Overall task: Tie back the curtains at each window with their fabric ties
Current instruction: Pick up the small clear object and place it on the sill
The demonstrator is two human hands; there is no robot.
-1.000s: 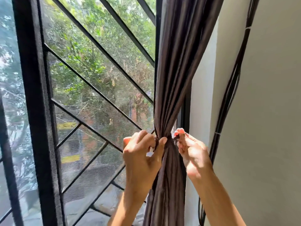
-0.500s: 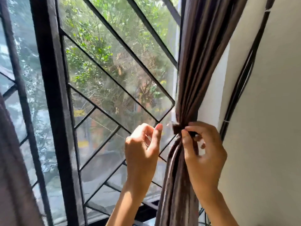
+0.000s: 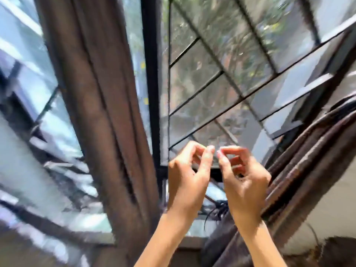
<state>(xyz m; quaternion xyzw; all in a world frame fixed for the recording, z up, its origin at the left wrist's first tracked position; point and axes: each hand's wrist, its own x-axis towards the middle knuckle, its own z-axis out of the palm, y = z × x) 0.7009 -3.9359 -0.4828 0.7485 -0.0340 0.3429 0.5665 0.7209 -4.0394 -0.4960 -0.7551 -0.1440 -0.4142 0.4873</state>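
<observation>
The view is blurred. A brown curtain point(image 3: 107, 112) hangs loose in long folds left of the middle, in front of the window. A second brown curtain point(image 3: 300, 170), gathered into a bundle, slants along the right side. My left hand point(image 3: 187, 176) and my right hand point(image 3: 244, 182) are raised side by side between the two curtains, fingers half curled and fingertips nearly meeting, with nothing visibly held. My right hand sits just in front of the gathered curtain's edge. Dark thin strands point(image 3: 217, 209) hang under my right wrist; I cannot tell whether they are the tie.
Behind my hands is a black window frame post point(image 3: 152, 83) and a mesh screen with a diagonal black grille point(image 3: 221, 74). A sill point(image 3: 192, 241) runs below. A pale wall point(image 3: 331, 209) lies at the lower right.
The view has swung left and down. Both hands have let go of the right curtain and come together in front of the window. The left curtain now fills the left-middle.
</observation>
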